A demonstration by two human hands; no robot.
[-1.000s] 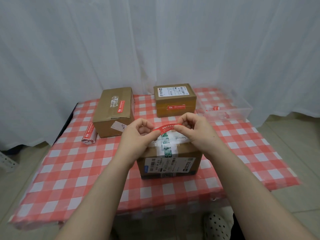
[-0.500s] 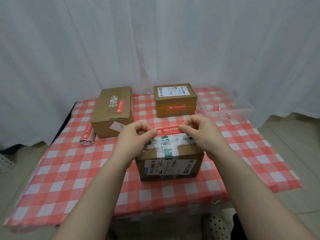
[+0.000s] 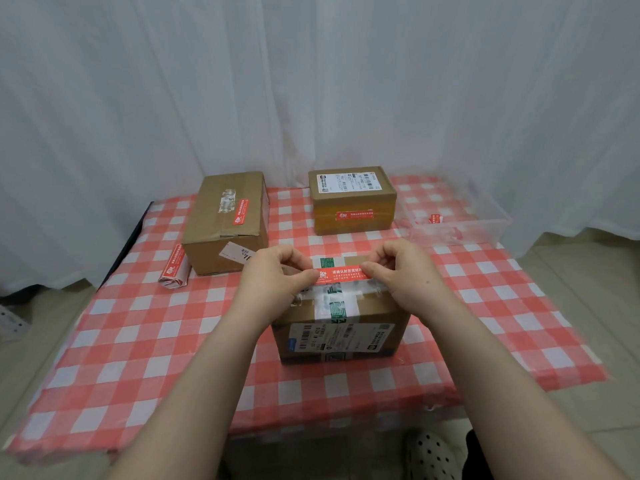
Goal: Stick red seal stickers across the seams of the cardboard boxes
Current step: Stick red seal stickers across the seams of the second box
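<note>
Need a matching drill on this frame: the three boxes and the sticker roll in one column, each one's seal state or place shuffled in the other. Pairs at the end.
Column A
1. far-left box
2. far-right box
3. near box
4. sticker roll

Column B
a. front-face seal already stuck
b. red sticker pinched over its top by the left hand and right hand
c. top-face seal already stuck
d. lies on the checked cloth beside the far-left box

Pairs: 1-c, 2-a, 3-b, 4-d
</note>
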